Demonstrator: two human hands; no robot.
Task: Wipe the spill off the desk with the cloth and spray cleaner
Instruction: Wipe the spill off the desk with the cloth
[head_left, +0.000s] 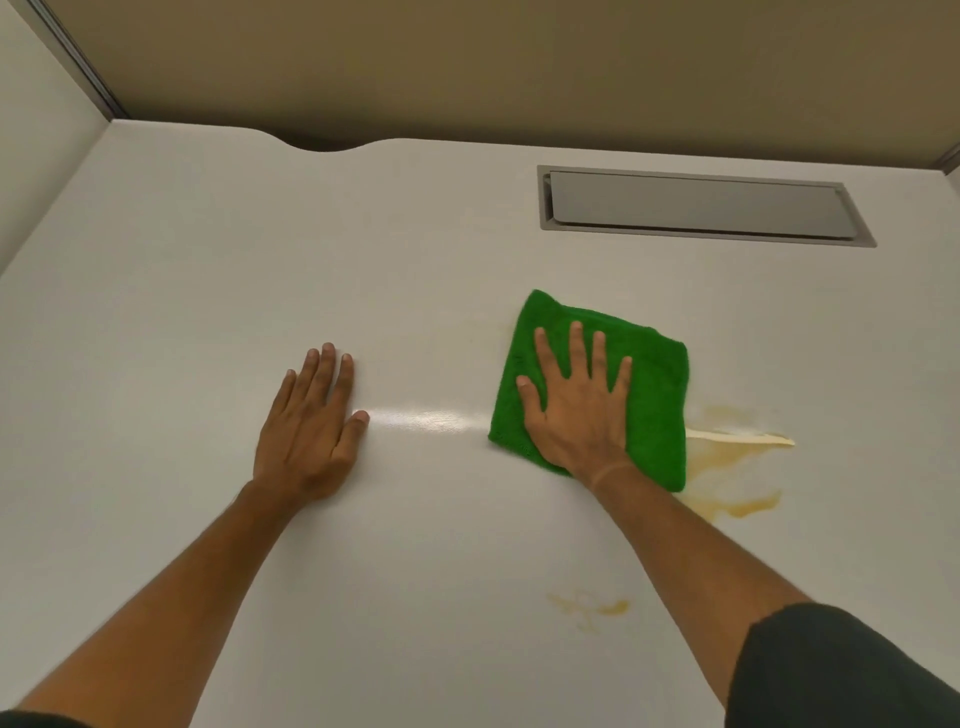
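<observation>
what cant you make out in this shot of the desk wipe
Head view:
- Any spill under the green cloth: covered by it and the right hand.
- Spray cleaner: not in frame.
- Desk under the left hand.
- Inside the closed cable hatch.

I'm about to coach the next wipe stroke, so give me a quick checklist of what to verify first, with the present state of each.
1. Right hand flat on cloth: ok.
2. Left hand bracing on desk: ok.
3. Cloth covers the spill: not ok, yellow shows to its right.
4. Near smear wiped: not ok.
5. Spray cleaner within reach: cannot tell, not in view.
</observation>
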